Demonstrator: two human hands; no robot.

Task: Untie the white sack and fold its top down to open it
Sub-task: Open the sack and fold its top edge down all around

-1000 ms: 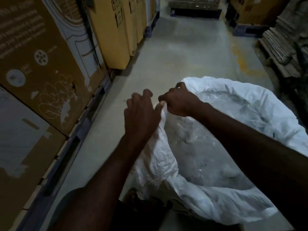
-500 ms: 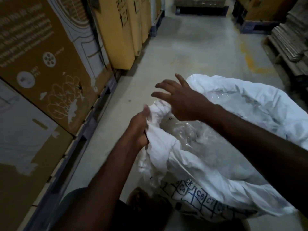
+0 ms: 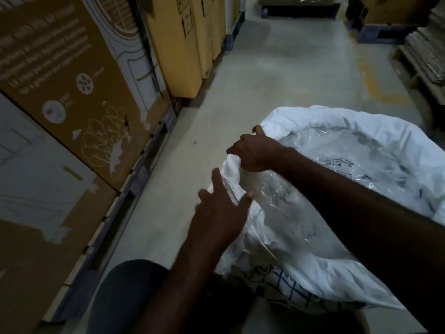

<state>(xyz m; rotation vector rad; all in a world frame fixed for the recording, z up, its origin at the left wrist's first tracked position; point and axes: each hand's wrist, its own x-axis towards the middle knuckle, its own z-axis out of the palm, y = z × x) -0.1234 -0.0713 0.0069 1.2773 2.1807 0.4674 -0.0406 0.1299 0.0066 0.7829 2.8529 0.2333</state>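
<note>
The white sack (image 3: 320, 119) stands open on the floor at the right, its top rolled down into a thick white rim around a clear plastic liner (image 3: 342, 155). My right hand (image 3: 255, 153) grips the rim's left edge, fingers curled over the cloth. My left hand (image 3: 220, 213) hovers just below it at the sack's near-left side, fingers spread and straight, holding nothing; it looks blurred. Blue grid printing shows on the sack's lower front.
Large brown and yellow cardboard boxes (image 3: 72, 97) on pallets line the left side. Stacked flat cardboard on a pallet (image 3: 423, 54) stands at the far right. A concrete aisle (image 3: 277, 75) runs ahead between them. My knee (image 3: 125, 292) is at the bottom.
My left hand has let go of the sack's rim and opened its fingers. My right hand, open above the sack half a second ago, now grips the rim's left edge.
</note>
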